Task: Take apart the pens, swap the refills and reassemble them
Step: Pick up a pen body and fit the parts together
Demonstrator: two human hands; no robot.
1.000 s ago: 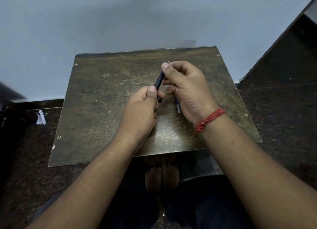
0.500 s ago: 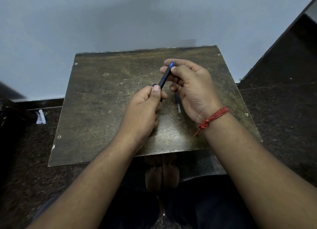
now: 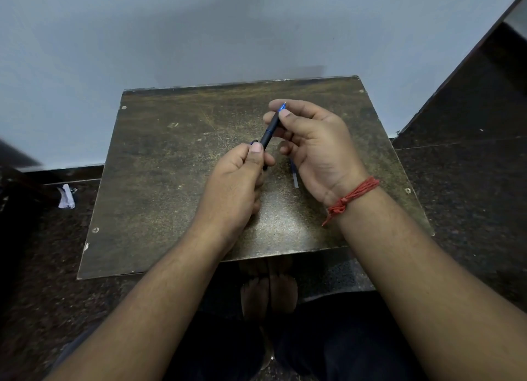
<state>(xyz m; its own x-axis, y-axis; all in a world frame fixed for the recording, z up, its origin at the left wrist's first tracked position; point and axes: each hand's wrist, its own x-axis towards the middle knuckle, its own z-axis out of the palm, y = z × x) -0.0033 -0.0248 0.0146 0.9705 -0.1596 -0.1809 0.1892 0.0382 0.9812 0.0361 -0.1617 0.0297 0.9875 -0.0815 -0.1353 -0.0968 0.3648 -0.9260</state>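
Gripping a dark pen [image 3: 269, 134] from both ends, the two hands hold it above the middle of the bench [image 3: 159, 181], tilted so that its blue tip [image 3: 283, 106] points away toward the far edge. The right hand [image 3: 316, 149] pinches the tip end between thumb and forefinger, its other fingers curled loosely beneath. The left hand [image 3: 236, 187] is closed around the lower end of the barrel, thumb pressed on top; a bit of blue shows just beside that thumbnail. No brand or writing can be read on the pen.

Lying flat on the bench under the right palm, a thin refill [image 3: 294, 178] with a pale end pokes out toward the near edge, partly hidden by the hand. A red thread band [image 3: 353, 195] is tied around the right wrist.

On the dark speckled floor [image 3: 470, 181] off the bench's left edge sits a small scrap of white paper [image 3: 66, 196]. The bench top is worn and scuffed, with small screw heads near its corners, and its far edge stands against a pale wall [image 3: 199, 33].
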